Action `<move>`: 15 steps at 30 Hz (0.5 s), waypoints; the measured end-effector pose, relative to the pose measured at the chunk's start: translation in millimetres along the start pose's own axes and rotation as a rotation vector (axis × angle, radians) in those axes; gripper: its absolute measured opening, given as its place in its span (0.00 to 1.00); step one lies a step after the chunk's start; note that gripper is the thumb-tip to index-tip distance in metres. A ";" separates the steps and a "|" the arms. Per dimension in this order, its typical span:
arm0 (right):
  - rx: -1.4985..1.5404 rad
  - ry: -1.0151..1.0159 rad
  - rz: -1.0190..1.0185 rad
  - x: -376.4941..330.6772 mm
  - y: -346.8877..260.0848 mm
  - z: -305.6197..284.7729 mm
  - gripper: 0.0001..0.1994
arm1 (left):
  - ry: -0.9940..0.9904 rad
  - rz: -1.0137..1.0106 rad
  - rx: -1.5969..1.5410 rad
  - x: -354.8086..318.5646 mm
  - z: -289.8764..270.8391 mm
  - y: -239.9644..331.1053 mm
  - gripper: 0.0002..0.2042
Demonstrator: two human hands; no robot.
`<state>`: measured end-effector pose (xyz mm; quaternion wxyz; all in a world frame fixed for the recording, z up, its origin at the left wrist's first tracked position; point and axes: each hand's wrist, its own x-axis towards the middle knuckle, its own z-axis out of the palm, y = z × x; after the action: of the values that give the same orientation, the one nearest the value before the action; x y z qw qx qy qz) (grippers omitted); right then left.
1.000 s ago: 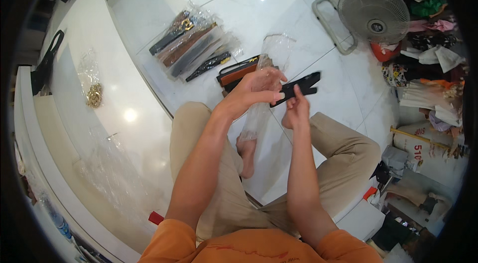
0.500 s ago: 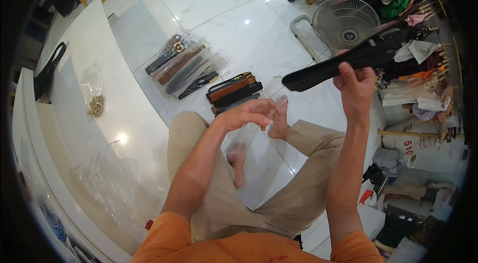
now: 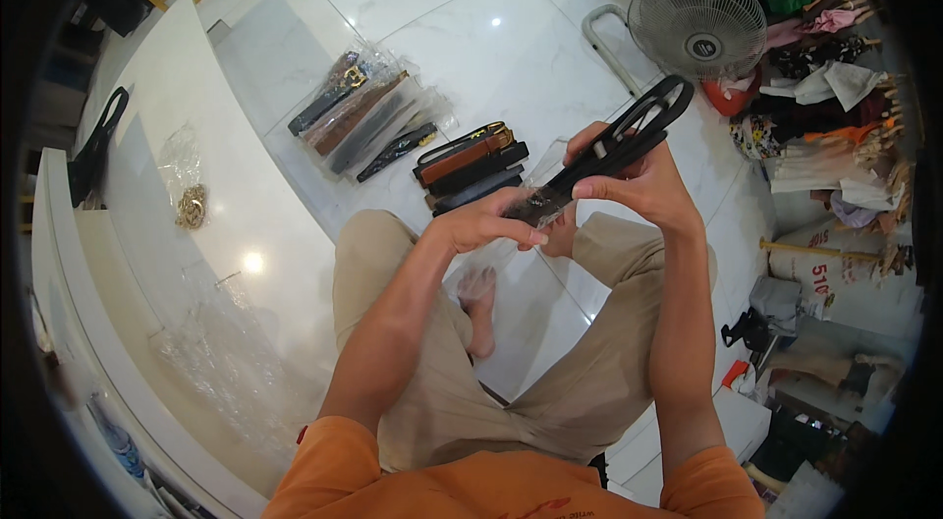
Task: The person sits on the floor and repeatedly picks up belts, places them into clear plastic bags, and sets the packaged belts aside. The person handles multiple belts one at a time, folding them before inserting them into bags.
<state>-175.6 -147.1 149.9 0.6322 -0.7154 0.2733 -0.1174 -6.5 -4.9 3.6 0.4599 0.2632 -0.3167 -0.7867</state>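
Seated on a white marble floor (image 3: 471,18), knees spread, in tan trousers (image 3: 432,391) and an orange shirt (image 3: 471,490), one bare foot (image 3: 478,308) visible between the legs

Just above the knees, left hand (image 3: 488,222) curled around the mouth of a clear plastic sleeve (image 3: 535,203), thumb and fingers pinching its open end. Right hand (image 3: 637,180) closed on a folded black belt (image 3: 629,136), thumb pressed on top, the belt's lower end meeting the sleeve's mouth, its looped end sticking up and away toward the fan; whether the tip is already inside the plastic, cannot tell

Just beyond the hands, on the floor, a small stack of unwrapped belts (image 3: 470,165), brown and black, lying side by side. Further out to the left, a row of belts in clear bags (image 3: 368,111), fanned out and overlapping

Along the left, a long white counter (image 3: 177,107), with a small clear bag of gold-coloured metal pieces (image 3: 189,203) on it, crumpled clear plastic (image 3: 211,362) nearer, and a black bag (image 3: 93,151) at its far edge

Farthest off, top right, a white standing fan (image 3: 695,23) lying near a heap of mixed clothes (image 3: 825,87) and hangers, with sacks and boxes (image 3: 835,273) stacked down the right side
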 end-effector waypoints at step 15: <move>-0.261 0.206 -0.017 6.8 10.3 8.7 0.18 | -0.013 -0.042 -0.106 3.5 -2.6 -9.1 0.21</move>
<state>-168.1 -144.0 137.3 0.5016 -0.7778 0.3435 -0.1592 -11.3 -5.2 -5.3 0.4545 0.2401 -0.2718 -0.8136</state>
